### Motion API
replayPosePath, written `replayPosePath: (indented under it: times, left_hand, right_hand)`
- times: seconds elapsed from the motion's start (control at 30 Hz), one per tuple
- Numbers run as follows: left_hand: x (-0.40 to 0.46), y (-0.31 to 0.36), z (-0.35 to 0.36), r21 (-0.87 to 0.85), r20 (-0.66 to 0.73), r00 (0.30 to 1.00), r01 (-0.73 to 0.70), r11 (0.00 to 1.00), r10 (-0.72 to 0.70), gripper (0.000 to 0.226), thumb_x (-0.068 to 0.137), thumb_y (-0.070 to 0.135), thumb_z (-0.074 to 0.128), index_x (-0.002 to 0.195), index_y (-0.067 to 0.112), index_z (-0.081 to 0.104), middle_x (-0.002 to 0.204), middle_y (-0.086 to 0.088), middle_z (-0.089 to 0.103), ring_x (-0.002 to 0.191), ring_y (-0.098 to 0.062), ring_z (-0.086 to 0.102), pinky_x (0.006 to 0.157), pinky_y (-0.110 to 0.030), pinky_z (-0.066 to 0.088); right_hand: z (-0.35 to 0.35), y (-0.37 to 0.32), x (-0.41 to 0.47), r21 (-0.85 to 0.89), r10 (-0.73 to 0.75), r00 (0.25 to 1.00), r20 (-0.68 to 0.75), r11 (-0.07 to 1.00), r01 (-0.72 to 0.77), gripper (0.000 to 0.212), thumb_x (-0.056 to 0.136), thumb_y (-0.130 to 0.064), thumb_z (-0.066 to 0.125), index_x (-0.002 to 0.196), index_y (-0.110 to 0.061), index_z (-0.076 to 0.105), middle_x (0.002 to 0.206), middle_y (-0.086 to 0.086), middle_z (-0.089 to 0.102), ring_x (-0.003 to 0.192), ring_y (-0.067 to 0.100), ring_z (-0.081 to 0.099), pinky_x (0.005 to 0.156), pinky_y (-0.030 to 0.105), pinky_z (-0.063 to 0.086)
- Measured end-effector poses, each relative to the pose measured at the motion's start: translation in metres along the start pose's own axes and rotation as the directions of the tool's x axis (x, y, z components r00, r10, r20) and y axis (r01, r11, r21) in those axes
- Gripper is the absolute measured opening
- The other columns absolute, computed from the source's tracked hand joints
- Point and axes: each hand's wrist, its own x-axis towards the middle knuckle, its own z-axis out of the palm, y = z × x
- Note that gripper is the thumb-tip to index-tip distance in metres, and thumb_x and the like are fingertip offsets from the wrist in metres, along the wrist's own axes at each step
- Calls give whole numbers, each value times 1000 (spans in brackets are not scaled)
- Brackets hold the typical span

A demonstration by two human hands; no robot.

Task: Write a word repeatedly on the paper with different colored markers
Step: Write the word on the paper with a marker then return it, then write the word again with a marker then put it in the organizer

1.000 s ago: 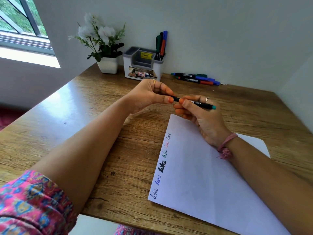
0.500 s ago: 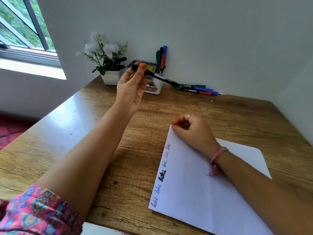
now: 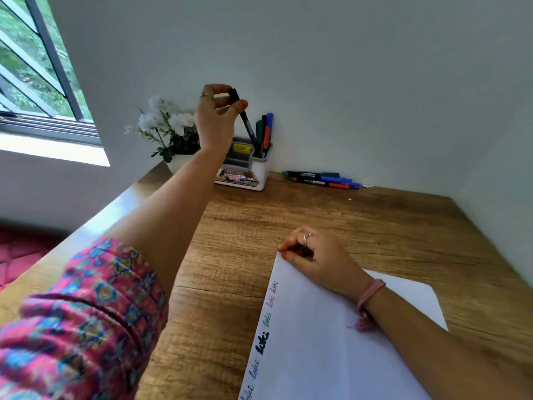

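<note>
My left hand is raised at the back of the desk and pinches a black marker near its top. The marker points down, with its lower end at the cup of the white pen holder. The white paper lies at the front right. The word "loki" runs down its left edge in blue, black, green and red. My right hand rests on the paper's top corner. Its fingers are loosely curled, the tips touch the sheet, and I see nothing held in it.
Green, red and blue markers stand in the holder. Several more markers lie against the back wall to its right. A white flower pot stands left of the holder, under a window. Walls close the desk at the back and right.
Both hands held the marker a second ago. My left hand then carried it up and back to the holder and tipped it downward, while my right hand dropped onto the paper's corner.
</note>
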Motion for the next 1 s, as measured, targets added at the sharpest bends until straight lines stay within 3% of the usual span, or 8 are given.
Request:
replayPosePath:
  times: [0.13,0.47,0.53,0.63,0.7,0.8,0.9,1.0]
  left_hand:
    - [9,-17,17,182,85,996,-1,983,-15,29,79,17,74,101,16,55,86,7,67,75,-5,65,77,-21,53]
    - [12,-49,33,438,273,959,-50,898,-80,46,75,17,77,116,5,60,109,-12,66,83,-12,59,53,-6,46]
    - [10,-51,34,482,270,961,-75,873,-67,53,76,19,76,124,7,57,115,-12,61,89,-13,56,64,-7,45]
    - [-1,-47,37,472,186,976,-190,861,113,53,84,22,70,131,8,51,118,-11,48,97,-15,50,84,-14,40]
    - [-16,-38,42,455,268,923,-373,809,275,41,89,23,63,126,8,54,116,-13,47,101,-16,47,91,-19,38]
    - [-44,-33,61,404,586,730,-640,653,353,29,94,23,53,120,10,58,114,-11,52,100,-14,50,93,-22,36]
    - [-66,-51,87,390,775,601,-697,602,193,29,94,17,49,119,10,60,113,-9,55,105,-20,52,92,-27,40]
    - [-76,-71,102,486,797,604,-658,576,18,35,94,14,47,127,6,54,120,-13,52,110,-27,50,98,-37,42]
  right_hand:
    - [0,1,0,26,9,1000,5,1000,-9,9,86,-19,65,93,-18,72,98,-5,64,90,1,57,75,5,40]
    - [1,2,1,62,8,1000,1,998,-8,9,86,-17,66,92,-17,72,98,-5,64,88,4,60,75,5,41]
    - [1,2,1,68,9,1000,-1,998,-9,9,86,-17,66,92,-17,72,98,-5,64,88,4,59,75,4,41]
    - [1,2,1,74,10,1000,-5,997,-9,9,85,-16,66,92,-17,72,98,-4,64,90,2,58,74,4,40]
    - [1,1,1,78,10,1000,-8,997,-9,9,85,-16,66,92,-18,72,98,-4,65,90,2,58,73,3,40]
    - [1,1,1,78,10,1000,-14,997,-9,8,85,-15,66,91,-17,72,97,-3,65,88,2,59,72,2,39]
    - [1,1,1,69,13,1000,-10,998,-12,8,85,-15,66,91,-14,71,97,-3,64,82,-1,58,72,2,39]
    - [1,2,1,28,3,1000,-7,1000,-3,10,86,-18,65,93,-13,70,96,-2,63,79,1,55,69,2,38]
